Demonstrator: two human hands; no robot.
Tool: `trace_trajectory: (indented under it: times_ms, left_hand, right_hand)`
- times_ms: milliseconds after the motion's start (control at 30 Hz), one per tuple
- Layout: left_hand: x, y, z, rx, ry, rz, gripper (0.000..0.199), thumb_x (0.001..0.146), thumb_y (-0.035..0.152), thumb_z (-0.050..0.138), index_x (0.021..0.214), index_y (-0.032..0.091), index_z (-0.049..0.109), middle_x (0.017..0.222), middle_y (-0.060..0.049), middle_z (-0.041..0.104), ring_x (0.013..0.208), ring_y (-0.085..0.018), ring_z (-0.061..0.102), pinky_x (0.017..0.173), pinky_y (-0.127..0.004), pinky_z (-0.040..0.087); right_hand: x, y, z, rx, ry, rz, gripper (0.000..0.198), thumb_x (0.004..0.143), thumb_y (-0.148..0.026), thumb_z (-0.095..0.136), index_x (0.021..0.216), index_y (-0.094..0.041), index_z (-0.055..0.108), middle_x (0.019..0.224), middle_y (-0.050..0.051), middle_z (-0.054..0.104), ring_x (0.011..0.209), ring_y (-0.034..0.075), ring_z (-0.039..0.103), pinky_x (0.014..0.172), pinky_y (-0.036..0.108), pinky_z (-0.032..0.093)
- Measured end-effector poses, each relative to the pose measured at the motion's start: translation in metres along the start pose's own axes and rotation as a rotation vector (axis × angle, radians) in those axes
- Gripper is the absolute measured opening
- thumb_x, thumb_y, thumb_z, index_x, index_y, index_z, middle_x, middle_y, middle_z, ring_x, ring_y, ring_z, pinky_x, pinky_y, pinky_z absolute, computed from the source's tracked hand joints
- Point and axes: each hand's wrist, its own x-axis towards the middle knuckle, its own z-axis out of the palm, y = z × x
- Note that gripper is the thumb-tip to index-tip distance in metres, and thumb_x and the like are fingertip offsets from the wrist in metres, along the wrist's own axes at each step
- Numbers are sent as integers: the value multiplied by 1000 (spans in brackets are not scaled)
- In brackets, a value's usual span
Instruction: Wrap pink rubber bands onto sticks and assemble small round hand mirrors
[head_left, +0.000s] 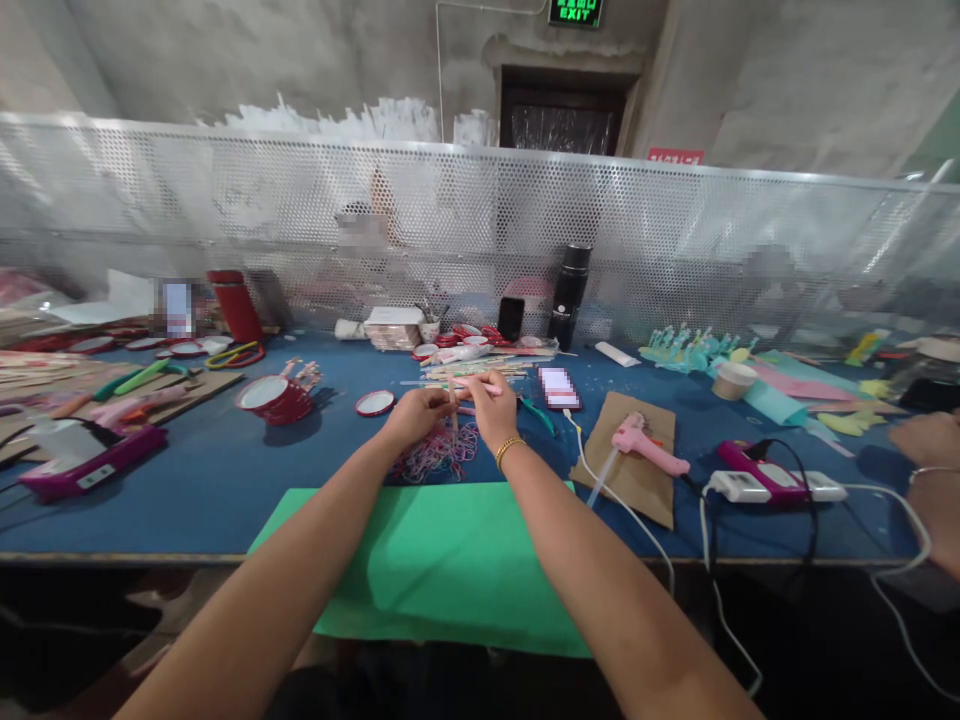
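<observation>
My left hand [421,416] is closed, its fingertips pinching a thin pale wooden stick [454,412] that stands roughly upright. In my right hand [496,412], also closed, is a slim pink pen [480,385] whose tip points left, toward the stick. Both hands are close together above a tangle of pink and blue cords [442,455]. Beneath my forearms a green sheet [457,560] overhangs the table's front edge. Pliers with teal handles [541,415] lie just right of my right hand, partly hidden by it.
A pink glue gun [646,445] rests on cardboard [660,490], beside a cabled phone [559,388] and a purple power strip [765,472]. Stacked red-rimmed discs [276,398] stand left. A black thermos [570,298] stands before the perforated screen [300,220]. Another person's hand [930,440] is far right.
</observation>
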Motion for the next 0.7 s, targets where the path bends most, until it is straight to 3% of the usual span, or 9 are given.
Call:
trace_trajectory:
  times_ms: [233,433,700]
  left_hand:
    - [0,2,-1,7,1,-2,36,75,47,60,83,15,75,72,-2,69,66,-16,56,65,-25,43]
    - [0,-1,0,38,2,-6,36,75,47,60,83,15,74,74,-2,69,67,-16,55,67,-26,43]
    - [-1,2,-1,-18,18,-13,34,72,47,62,80,16,74,66,-1,67,66,-16,55,63,-25,43]
  right_hand:
    - [0,-2,-1,-21,26,37,11,76,-35,56,75,-23,58,62,-3,66,63,17,65,60,25,51]
    - [-2,-5,0,-8,-2,3,10,77,-32,53,73,-23,56,61,-4,65,61,15,63,67,27,53]
    - [-1,-1,0,-48,30,37,12,76,-35,54,76,-24,57,62,-4,65,63,15,64,64,26,52]
